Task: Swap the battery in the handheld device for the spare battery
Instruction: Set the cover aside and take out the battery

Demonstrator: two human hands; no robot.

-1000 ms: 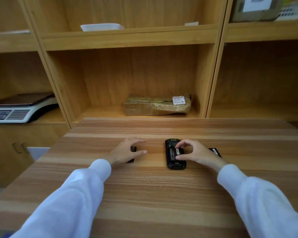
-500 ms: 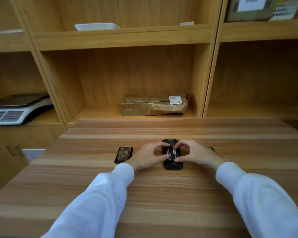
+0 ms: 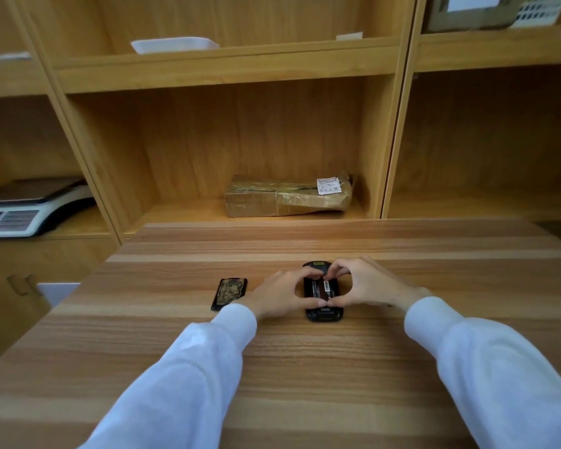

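Evidently I'm mid-swap: the black handheld device (image 3: 323, 291) lies back-up at centre frame, cover off, a labelled battery still in its bay. My left hand (image 3: 280, 294) and right hand (image 3: 366, 286) pinch that battery; the cover (image 3: 229, 292) sits left. Spare unseen.

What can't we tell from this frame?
Head view:
- Whether the battery is seated in the device or loose: fingers of the left hand and right hand cover its edges.
- Battery label text: too small.
- Anything on the table behind the right hand: hidden by it.
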